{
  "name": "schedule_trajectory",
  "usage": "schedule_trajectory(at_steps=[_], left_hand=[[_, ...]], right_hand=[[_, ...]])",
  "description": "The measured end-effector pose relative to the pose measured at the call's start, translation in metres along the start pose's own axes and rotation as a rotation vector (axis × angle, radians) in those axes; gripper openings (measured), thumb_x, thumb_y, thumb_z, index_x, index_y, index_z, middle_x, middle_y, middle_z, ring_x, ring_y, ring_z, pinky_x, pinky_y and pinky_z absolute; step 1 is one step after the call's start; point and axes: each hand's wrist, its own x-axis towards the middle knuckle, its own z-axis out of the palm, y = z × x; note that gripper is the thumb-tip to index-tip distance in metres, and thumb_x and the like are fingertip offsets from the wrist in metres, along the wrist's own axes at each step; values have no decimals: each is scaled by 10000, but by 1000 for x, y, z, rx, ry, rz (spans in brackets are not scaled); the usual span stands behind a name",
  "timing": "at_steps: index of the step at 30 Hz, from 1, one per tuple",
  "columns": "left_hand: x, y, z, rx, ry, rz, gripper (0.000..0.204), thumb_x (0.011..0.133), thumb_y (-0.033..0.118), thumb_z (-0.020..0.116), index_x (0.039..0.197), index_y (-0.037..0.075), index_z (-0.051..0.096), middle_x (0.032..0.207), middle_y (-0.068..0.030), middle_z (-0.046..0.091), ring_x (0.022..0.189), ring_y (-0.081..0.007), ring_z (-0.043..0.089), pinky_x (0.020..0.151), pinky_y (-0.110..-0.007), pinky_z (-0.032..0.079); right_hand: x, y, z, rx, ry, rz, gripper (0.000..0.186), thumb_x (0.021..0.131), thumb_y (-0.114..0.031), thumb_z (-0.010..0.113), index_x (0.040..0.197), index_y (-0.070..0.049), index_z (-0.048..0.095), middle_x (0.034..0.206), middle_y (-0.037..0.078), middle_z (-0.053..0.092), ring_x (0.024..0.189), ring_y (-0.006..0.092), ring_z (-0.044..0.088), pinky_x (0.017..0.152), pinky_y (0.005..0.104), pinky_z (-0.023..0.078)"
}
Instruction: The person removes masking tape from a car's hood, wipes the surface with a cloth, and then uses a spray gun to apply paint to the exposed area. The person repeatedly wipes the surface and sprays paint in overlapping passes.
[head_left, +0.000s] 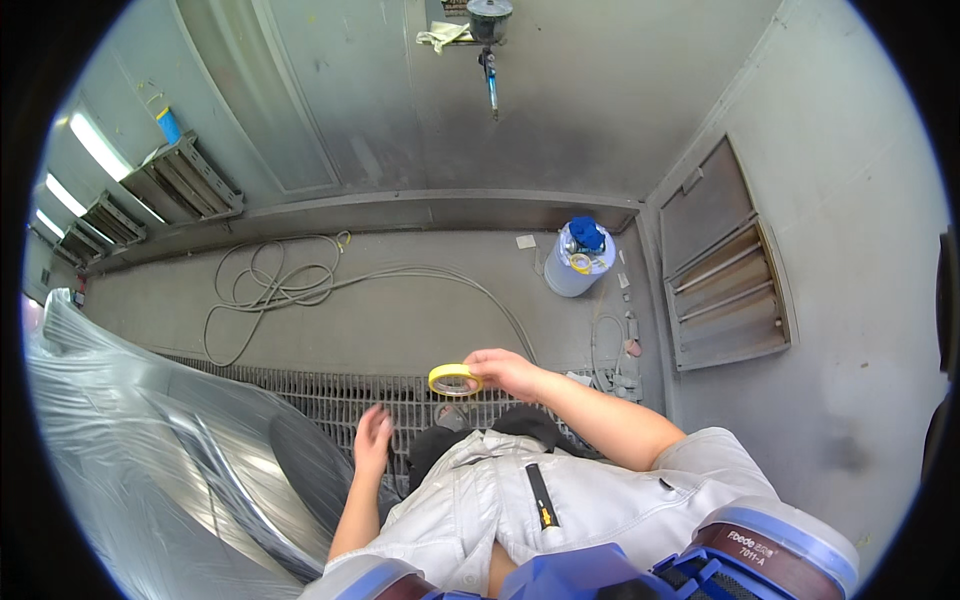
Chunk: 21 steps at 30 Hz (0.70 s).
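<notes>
A roll of yellow masking tape (437, 378) is held out in front of my body, its ring tilted so that the hole shows. My right hand (508, 373) grips it by its right side, thumb and fingers closed on the rim. Lower and to the left, my left hand (373, 438) is raised with nothing in it, its fingers loosely stretched and slightly blurred. It is nearest to a car body under clear plastic sheeting (120, 430), with a gap between them.
Beneath me runs a metal floor grating (330, 385). A coiled hose (270, 295) lies on the floor ahead. A whitish-blue drum (572, 280) stands at the far right, carrying a blue cloth (586, 233). A spray gun (489, 70) hangs on the far wall. An open wall panel (730, 275) is at right.
</notes>
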Motion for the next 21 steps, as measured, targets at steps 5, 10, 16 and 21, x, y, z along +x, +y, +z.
schedule_trajectory(at_steps=[5,10,16,21], left_hand=[[161,182,115,92,-333,259,315,1058,90,686,1359,3,647,1210,-89,742,1116,-151,708,984,-306,548],[301,284,174,207,-286,338,225,1072,108,672,1257,-17,691,1059,-55,774,1000,-132,732,903,-293,567],[497,405,231,-393,-156,183,349,1122,251,628,1378,15,611,1066,-83,724,1050,-198,711,971,-372,592],[646,451,268,-576,-74,116,442,1092,286,685,1454,56,579,1203,-113,709,1175,-242,684,1022,-408,572]], right_hand=[[54,-105,-4,210,-97,-182,217,1080,-187,601,1196,-22,680,1003,49,713,972,155,682,950,322,529],[120,-217,-110,-78,307,-426,460,1046,-299,701,1426,-55,615,1193,89,715,1141,194,678,998,380,531],[234,-383,-240,-553,1033,-708,527,982,-265,798,1384,16,604,1043,94,718,940,129,678,822,275,556],[275,-448,-254,-430,868,-926,189,1019,-168,746,1095,-3,696,802,-32,638,710,27,542,658,219,473]])
